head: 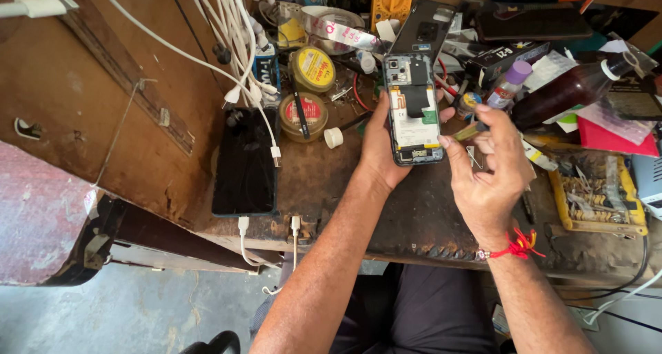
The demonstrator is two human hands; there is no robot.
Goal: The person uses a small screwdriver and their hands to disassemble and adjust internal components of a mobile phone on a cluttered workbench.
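1. While the left hand (381, 147) clasped an opened phone (412, 109) from beneath, back cover off and its insides facing up, the phone sat raised over the middle of the counter (414, 216), its top end pointing at the far edge.
2. Left fingers were wrapped round the phone's sides, the thumb on its left rim.
3. The right hand (486, 168) hovered just beside the phone's lower right corner, its fingers pinched on a thin tool (470, 130) with a yellowish grip; a red thread (518, 246) circled that wrist.
4. A second phone (245, 169), dark screen up, lay near the counter's left front corner, with white cables (234, 57) hanging above it.
5. Two round tins (313, 69) stood behind it, toward the far edge.
6. A dark bottle (569, 92) lay tilted near the right far corner, and a yellow tray (598, 195) of small parts rested at the right edge.
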